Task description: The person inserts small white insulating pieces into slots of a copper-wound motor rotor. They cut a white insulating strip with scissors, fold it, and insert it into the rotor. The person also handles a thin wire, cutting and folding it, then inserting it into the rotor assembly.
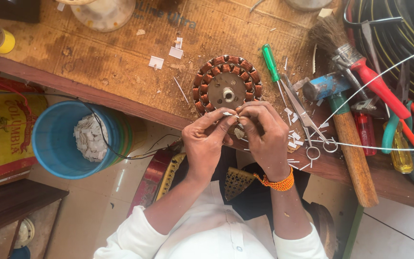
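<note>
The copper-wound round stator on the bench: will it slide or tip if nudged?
The stator lies flat on its broad face, so tipping seems unlikely. Its metal core and copper coils suggest it's heavy for its size. The rough cardboard underneath probably resists sliding.

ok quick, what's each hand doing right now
Left hand: pinched shut on a small white paper strip.
Right hand: fingertips pinching the same strip, by the motor stator.
</note>
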